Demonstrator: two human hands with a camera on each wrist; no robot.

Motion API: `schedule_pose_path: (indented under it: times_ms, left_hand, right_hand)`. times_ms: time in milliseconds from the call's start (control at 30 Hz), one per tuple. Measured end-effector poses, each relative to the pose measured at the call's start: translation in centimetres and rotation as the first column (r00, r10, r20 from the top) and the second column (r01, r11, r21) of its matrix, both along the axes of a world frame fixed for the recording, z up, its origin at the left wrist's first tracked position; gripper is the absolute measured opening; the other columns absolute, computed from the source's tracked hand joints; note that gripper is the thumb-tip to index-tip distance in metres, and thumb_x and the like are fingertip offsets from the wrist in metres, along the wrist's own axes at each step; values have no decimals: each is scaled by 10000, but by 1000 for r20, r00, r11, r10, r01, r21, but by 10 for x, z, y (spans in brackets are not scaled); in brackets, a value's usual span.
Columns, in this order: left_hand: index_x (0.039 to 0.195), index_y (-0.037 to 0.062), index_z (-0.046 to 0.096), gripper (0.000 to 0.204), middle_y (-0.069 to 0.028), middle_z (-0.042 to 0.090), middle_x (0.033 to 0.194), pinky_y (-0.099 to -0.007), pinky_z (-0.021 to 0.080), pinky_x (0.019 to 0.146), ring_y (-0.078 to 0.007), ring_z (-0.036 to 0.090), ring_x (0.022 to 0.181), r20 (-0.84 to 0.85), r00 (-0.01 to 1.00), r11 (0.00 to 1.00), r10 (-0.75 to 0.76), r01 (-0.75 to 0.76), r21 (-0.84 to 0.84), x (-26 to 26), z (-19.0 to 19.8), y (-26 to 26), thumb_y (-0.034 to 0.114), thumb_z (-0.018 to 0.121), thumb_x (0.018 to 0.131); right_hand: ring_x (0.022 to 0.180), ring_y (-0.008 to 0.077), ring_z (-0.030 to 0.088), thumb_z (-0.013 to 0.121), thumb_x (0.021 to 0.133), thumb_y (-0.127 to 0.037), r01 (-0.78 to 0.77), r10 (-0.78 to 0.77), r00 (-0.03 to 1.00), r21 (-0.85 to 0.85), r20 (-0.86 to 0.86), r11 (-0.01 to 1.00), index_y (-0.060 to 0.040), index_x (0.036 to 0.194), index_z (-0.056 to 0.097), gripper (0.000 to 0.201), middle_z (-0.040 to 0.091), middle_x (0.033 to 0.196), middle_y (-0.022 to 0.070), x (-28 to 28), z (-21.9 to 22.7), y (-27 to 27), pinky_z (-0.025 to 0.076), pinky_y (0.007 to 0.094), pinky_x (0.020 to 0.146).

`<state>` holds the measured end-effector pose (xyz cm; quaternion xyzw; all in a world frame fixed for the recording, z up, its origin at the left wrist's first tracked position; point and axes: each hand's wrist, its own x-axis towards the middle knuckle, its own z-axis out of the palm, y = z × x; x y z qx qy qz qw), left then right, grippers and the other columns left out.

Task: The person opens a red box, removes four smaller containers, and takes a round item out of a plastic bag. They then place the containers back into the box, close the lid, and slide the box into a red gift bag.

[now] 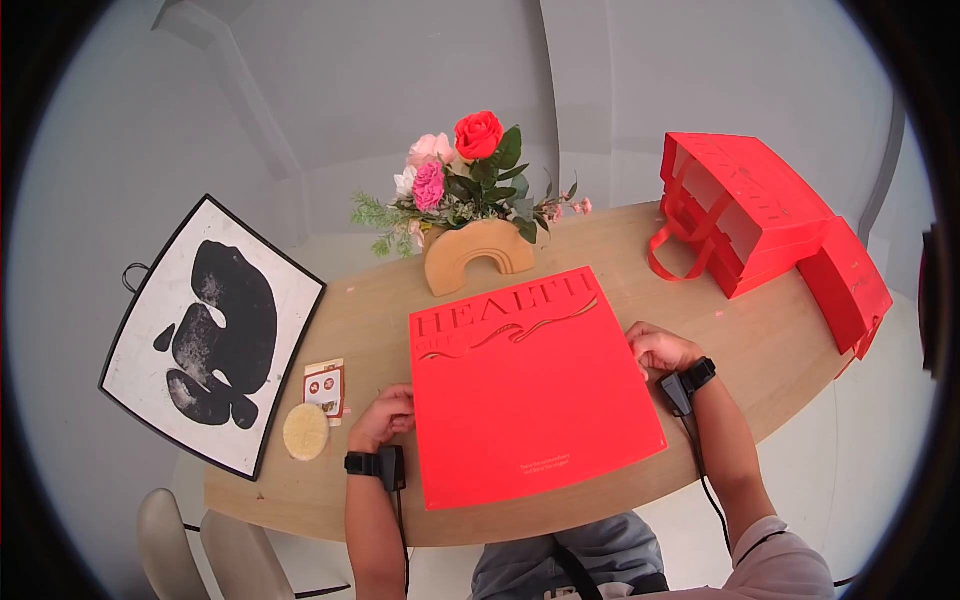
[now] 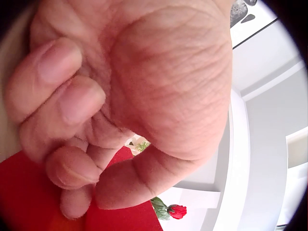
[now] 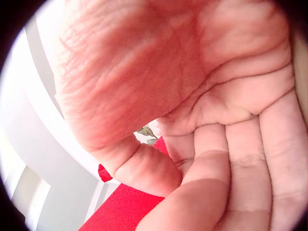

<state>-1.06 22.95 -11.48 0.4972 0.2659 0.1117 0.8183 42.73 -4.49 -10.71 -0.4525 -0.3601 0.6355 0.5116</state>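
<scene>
A large flat red gift box [image 1: 540,400], lettered HEALTH across its top, lies in front of the person on the wooden table. My left hand [image 1: 382,418] holds its left side, the fingers curled and the thumb bent toward the index finger at the red edge in the left wrist view. On the opposite side, my right hand [image 1: 662,350] grips the upper part of the right edge. The right wrist view shows that thumb bent in against the index finger, beside the red surface. The fingertips at the box are partly hidden.
Behind the box stands an arched tan vase [image 1: 478,255] with flowers. A red gift bag [image 1: 745,215] lies at the right back, beside another red box [image 1: 848,285]. On the left are a round yellow pad [image 1: 306,432], small cards [image 1: 324,392] and a framed black-and-white picture [image 1: 215,335].
</scene>
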Motion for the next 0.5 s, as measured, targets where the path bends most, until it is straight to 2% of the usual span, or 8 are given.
schedule_pose_path:
  times_ms: [200,400,467,500]
  left_hand:
    - [1091,-25,678,284,-11,575,699,-217,231,431,-45,358,468,60,997,998,-54,55,-23,0,-2,2,14,554,839]
    - [1086,-41,672,286,-30,587,706,-223,235,431,-57,359,468,45,999,1000,-25,26,-17,1,3,-2,55,555,844]
    - [1093,-45,664,296,-45,597,730,-227,245,436,-66,371,478,-9,999,999,34,-35,-8,1,4,-4,77,555,845]
    - [1093,-45,664,296,-45,597,730,-227,245,436,-66,371,478,-10,999,999,34,-34,-8,1,4,-4,77,555,845]
  right_hand:
    - [536,188,649,549,806,-42,3,-1,998,26,-59,1000,117,845,672,205,687,701,152,-2,-2,-1,561,311,559]
    - [510,172,606,526,787,-60,10,-10,999,10,-44,1000,111,822,660,220,660,668,132,-4,3,0,528,307,548]
    - [508,171,601,523,789,-75,12,-12,1000,4,-21,1000,108,819,659,230,660,668,131,-5,3,1,518,299,545]
    - [486,175,583,524,794,-87,26,-26,999,5,-29,1000,88,801,661,222,643,638,120,-6,2,1,487,288,509]
